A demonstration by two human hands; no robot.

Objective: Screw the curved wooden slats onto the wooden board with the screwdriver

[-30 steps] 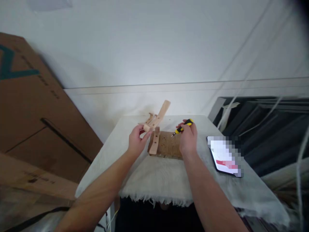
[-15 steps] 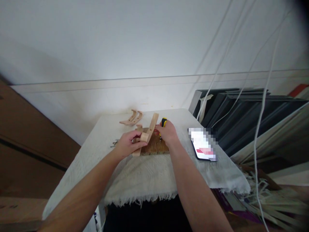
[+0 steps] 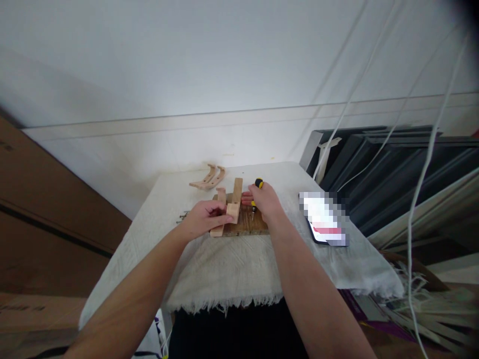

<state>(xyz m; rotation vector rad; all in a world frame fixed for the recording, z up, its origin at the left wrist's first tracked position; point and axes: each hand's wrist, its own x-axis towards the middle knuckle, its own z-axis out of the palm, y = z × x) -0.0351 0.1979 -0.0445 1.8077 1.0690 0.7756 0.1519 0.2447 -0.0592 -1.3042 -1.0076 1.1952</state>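
Note:
My left hand (image 3: 205, 217) pinches the near end of a bent wooden piece (image 3: 237, 192), which rises over a brown wooden board (image 3: 245, 227). In my right hand (image 3: 266, 199) is a black-and-yellow screwdriver (image 3: 259, 183), its tip pointing down over the board. The fingers of that hand reach toward the bent piece; whether they touch it I cannot tell. Another wooden piece (image 3: 217, 231) lies across the board's left side, partly hidden by my left hand. Several screws (image 3: 182, 217) lie left of the board.
Two more bent wooden pieces (image 3: 209, 178) lie at the back of the cloth-covered table (image 3: 224, 274). A phone (image 3: 325, 219) with a lit screen rests on the right. Dark panels (image 3: 374, 159) lean beyond the table's right edge, and white cables (image 3: 419, 179) hang in front of them.
The bent piece has turned more upright, its near end now facing me. My right hand has tilted the screwdriver slightly. The camera view has shifted a little.

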